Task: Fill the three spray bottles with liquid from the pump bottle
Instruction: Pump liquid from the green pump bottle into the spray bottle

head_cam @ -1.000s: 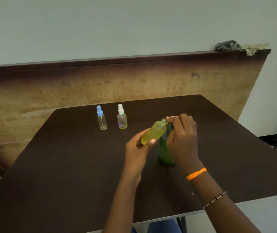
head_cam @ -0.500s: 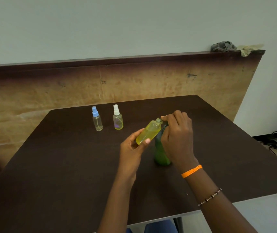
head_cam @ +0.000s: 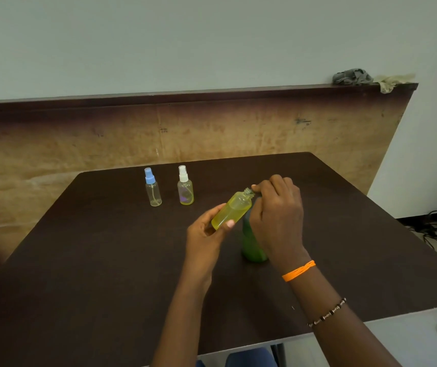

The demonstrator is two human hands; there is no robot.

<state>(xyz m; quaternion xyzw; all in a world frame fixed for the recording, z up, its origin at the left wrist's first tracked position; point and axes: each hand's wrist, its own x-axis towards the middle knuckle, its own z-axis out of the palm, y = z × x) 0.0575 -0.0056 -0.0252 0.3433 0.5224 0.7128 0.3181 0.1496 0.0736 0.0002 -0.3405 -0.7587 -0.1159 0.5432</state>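
The left hand (head_cam: 206, 231) holds the uncapped spray bottle (head_cam: 234, 209) tilted at the pump bottle (head_cam: 253, 242), whose top the right hand (head_cam: 275, 207) covers, apparently pressing; a misaimed squirt could spill onto the table (head_cam: 106, 260).

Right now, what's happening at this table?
A person is filling small spray bottles from a green pump bottle standing on the dark table. The left hand holds an uncapped yellow bottle tilted, its open neck up by the right hand, which covers the top of the pump bottle; the pump head is hidden. Two capped bottles stand further back: a blue-capped bottle that looks nearly empty, and a white-capped bottle with some yellowish liquid.
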